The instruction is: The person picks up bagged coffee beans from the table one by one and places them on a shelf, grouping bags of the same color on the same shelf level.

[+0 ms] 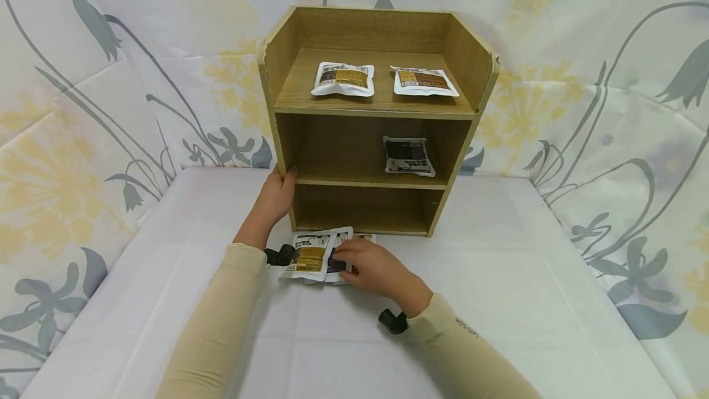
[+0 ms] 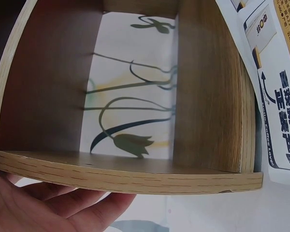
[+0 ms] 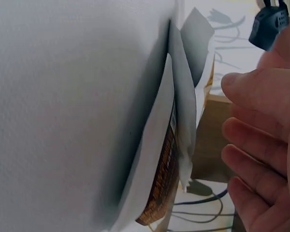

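Nearest, two arms in beige sleeves (image 1: 218, 319) reach forward over a white-covered table (image 1: 498, 319), with a small black device (image 1: 393, 321) at each wrist. The right hand (image 1: 379, 270) hovers over a small overlapping pile of flat white packets on the table; its fingers are loosely bent and spread a little, clamped on nothing, and the right wrist view shows a gap between the fingertips and the pile. In that pile, a packet with a yellow label (image 1: 308, 257) lies on the left, overlapping a packet with a dark label (image 1: 340, 240) beside it, while a packet with a brown label (image 1: 365, 237) is partly hidden by the right hand. The pile lies just in front of a wooden shelf (image 1: 332, 149), near the left part of its base. The left hand (image 1: 274, 199) is clamped on the shelf's left side wall, thumb at the front edge and fingers around the outside. The shelf stands upright on the table and has three levels. On the middle level, toward the right, lies a black-and-white packet (image 1: 408, 156). On the top level, two more packets lie apart: a yellow-labelled one (image 1: 344, 79) left of centre and a brown-and-yellow one (image 1: 425, 81) to the right. Behind everything hangs a white cloth (image 1: 554, 134) printed with grey drooping flowers and yellow blossoms.
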The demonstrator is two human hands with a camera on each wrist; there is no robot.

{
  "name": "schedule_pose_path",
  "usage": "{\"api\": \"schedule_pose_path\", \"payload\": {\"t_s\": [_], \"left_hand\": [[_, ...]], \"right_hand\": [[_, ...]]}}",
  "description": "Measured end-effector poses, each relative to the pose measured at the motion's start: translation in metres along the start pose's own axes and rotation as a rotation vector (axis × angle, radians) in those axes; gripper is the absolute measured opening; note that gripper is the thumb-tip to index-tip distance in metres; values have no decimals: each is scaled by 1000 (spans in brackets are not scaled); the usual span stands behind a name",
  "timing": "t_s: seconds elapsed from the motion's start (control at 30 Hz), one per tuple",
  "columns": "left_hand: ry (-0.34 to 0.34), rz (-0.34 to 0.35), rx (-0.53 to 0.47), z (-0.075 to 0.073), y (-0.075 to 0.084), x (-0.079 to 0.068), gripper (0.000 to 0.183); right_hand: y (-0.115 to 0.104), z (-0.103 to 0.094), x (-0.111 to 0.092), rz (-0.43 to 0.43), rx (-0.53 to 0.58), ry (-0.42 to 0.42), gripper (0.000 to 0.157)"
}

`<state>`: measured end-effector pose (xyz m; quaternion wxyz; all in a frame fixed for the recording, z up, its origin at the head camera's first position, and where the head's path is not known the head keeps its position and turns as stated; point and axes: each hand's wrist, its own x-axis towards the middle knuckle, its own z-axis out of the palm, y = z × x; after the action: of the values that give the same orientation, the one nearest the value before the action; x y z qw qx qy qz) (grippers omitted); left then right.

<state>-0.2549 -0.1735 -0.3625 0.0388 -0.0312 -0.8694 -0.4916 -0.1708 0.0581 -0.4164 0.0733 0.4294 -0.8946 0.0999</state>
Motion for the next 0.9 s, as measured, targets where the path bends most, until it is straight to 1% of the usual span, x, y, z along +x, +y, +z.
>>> {"api": "schedule_pose_path", "payload": {"t_s": [0.17, 0.27, 0.53, 0.9], "left_hand": [[2, -1, 3, -1, -1, 0, 62], [1, -3, 4, -1, 0, 0, 62], [2, 8, 8, -1, 1, -1, 61], [-7, 10, 7, -1, 2, -1, 61]], "right_hand": [[-3, 4, 3, 19, -6, -84, 36], [-4, 7, 5, 21, -19, -108, 38], [-7, 14, 6, -12, -55, -89, 41], [-13, 17, 9, 62, -63, -80, 41]]}}
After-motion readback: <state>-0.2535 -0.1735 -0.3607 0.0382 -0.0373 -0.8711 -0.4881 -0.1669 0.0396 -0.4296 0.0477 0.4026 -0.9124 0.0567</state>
